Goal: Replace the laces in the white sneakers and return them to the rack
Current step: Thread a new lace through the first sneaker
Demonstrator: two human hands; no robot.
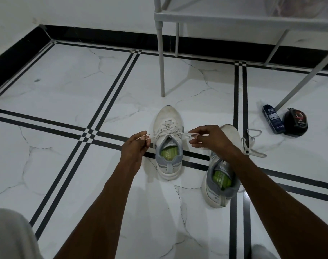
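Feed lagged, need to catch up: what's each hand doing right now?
Left hand: closed, pinching one end of the lace on the left sneaker.
Right hand: closed, pinching the other end.

Open floor (69, 86) lies left of the sneakers (168, 146), while rack legs (161, 58) stand behind them and a bottle (273, 119) and tin (295, 122) sit right.

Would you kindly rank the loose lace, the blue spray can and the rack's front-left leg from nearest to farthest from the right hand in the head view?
From the right hand:
1. Loose lace, on the floor just to its right.
2. Blue spray can, lying farther right.
3. Rack's front-left leg, beyond the sneakers; its foot is about as far as the can, so the last two are close.
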